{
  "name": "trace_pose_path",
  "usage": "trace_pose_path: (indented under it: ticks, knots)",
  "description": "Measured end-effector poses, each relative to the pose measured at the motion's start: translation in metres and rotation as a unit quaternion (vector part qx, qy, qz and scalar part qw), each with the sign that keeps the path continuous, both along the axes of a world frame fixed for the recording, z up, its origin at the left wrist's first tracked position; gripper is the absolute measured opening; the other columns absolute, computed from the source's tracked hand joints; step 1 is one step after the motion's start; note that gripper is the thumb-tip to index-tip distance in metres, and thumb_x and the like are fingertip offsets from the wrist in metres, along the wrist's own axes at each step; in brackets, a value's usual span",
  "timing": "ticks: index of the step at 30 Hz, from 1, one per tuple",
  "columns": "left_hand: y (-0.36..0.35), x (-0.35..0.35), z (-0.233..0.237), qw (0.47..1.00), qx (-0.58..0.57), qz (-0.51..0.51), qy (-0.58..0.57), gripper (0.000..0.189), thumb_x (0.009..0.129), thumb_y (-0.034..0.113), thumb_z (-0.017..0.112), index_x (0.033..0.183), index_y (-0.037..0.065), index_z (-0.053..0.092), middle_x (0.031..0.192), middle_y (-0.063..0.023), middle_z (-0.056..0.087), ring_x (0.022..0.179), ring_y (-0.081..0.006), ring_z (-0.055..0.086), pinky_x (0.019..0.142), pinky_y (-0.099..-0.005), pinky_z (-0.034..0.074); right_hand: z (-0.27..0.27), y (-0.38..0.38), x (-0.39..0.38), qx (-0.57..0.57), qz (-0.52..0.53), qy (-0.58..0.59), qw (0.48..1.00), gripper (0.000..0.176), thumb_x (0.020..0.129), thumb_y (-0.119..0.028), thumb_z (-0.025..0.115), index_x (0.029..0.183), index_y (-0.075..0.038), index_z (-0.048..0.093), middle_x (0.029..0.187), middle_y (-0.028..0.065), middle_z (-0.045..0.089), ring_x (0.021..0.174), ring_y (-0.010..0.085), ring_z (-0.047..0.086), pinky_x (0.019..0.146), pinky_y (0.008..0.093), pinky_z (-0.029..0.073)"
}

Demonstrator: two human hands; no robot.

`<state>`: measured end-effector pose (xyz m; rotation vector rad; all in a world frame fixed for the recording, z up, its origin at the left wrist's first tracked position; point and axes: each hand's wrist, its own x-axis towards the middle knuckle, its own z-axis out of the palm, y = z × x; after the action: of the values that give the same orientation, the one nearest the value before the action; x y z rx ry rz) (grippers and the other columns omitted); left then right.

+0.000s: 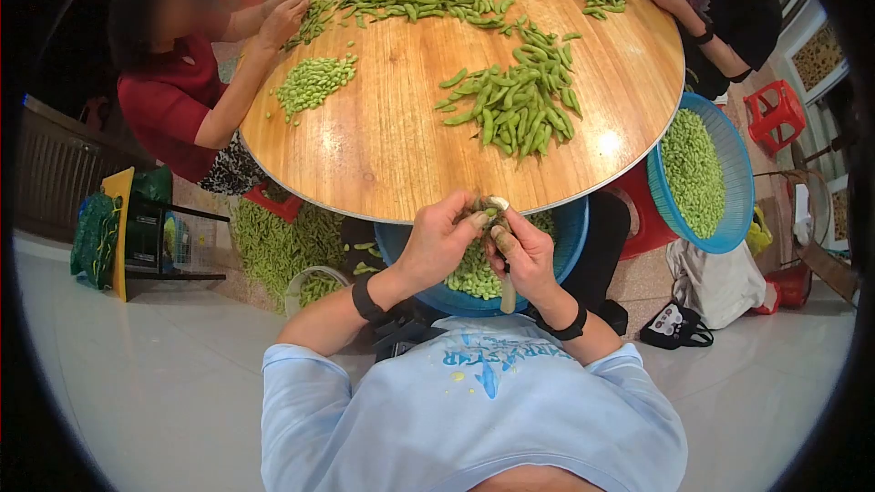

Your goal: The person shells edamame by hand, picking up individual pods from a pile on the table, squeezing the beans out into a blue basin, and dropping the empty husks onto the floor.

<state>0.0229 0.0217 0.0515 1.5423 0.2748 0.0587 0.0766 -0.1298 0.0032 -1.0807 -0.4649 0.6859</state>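
left hand (432, 243): bending inward, fingers pinching, seemingly, a green pod (490, 212) | right hand (526, 259): facing it, fingers gripping the pod too | pod: hovering above the blue basin (574, 260), near the surface (365, 159)

Green crop on honey-brown wood, blues below, reds at the margins.
Tabletop (365, 155), upper centre: honey-brown, streaky grain, pale glare spots. Pods (515, 100): mid-green. Shelled beans (314, 84), upper left: paler yellow-green. Basin (571, 235), lower centre: blue; basket (738, 169), right: lighter blue. Shirt (583, 410), bottom: pale blue, brighter blue lettering, yellow flecks. Wristbands (367, 299): black. Co-worker's top (159, 114), upper left: dark red; legwear (239, 169) black-and-white patterned. Stool (775, 118), far right: red.
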Motion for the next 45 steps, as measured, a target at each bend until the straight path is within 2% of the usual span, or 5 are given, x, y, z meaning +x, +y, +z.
trace_pose_path:
  ticks: [12, 25, 31, 35, 45]
  knots:
    - [0.026, 0.008, -0.013, 0.913, -0.372, -0.112, 0.123, 0.01, 0.09, 0.011, 0.058, 0.094, 0.002, 0.058, 0.065, -0.0007, 0.053, 0.052, -0.0063, 0.045, 0.045, -0.0201, 0.032, -0.015, -0.01, 0.019, 0.025, 0.074, -0.02, 0.997, 0.038, 0.092, -0.001, 0.051, 0.13, 0.001, 0.05, 0.076, 0.0043, 0.058, 0.054, 0.007, 0.048, 0.047, 0.021, 0.038]
    - [0.031, 0.001, -0.014, 0.922, -0.325, -0.102, 0.187, 0.007, 0.085, 0.008, 0.056, 0.081, 0.002, 0.058, 0.058, -0.0001, 0.051, 0.045, -0.0055, 0.041, 0.04, -0.0205, 0.031, -0.011, -0.004, 0.021, -0.073, -0.065, -0.416, 0.904, 0.034, 0.076, 0.003, 0.065, 0.109, 0.002, 0.057, 0.075, 0.0116, 0.062, 0.059, 0.0201, 0.061, 0.054, 0.0288, 0.046]
    - [0.035, -0.009, 0.0, 0.972, -0.098, -0.113, 0.181, 0.012, 0.084, 0.011, 0.059, 0.079, 0.0, 0.059, 0.058, -0.0037, 0.054, 0.048, -0.0125, 0.051, 0.044, -0.0272, 0.042, -0.006, -0.002, 0.016, -0.109, -0.067, -0.44, 0.889, 0.031, 0.075, 0.002, 0.065, 0.105, 0.001, 0.058, 0.07, 0.0121, 0.059, 0.056, 0.0232, 0.06, 0.051, 0.0309, 0.045]
    - [0.061, -0.059, 0.032, 0.809, 0.567, -0.152, 0.038, 0.012, 0.072, 0.007, 0.058, 0.075, -0.004, 0.061, 0.061, -0.0205, 0.057, 0.061, -0.0381, 0.06, 0.064, -0.0445, 0.051, -0.006, -0.019, 0.018, -0.117, 0.014, -0.382, 0.917, 0.025, 0.078, 0.002, 0.064, 0.103, 0.0, 0.058, 0.072, 0.0128, 0.061, 0.056, 0.0229, 0.06, 0.051, 0.0307, 0.046]
    - [0.087, 0.067, 0.006, 0.81, 0.564, 0.0, -0.163, 0.011, 0.082, 0.008, 0.058, 0.089, 0.0, 0.061, 0.081, -0.0186, 0.055, 0.083, -0.0374, 0.055, 0.073, -0.0441, 0.046, -0.015, -0.016, 0.004, -0.173, 0.071, -0.354, 0.917, 0.036, 0.084, -0.003, 0.058, 0.119, 0.003, 0.055, 0.087, 0.015, 0.064, 0.061, 0.0202, 0.06, 0.056, 0.0296, 0.047]
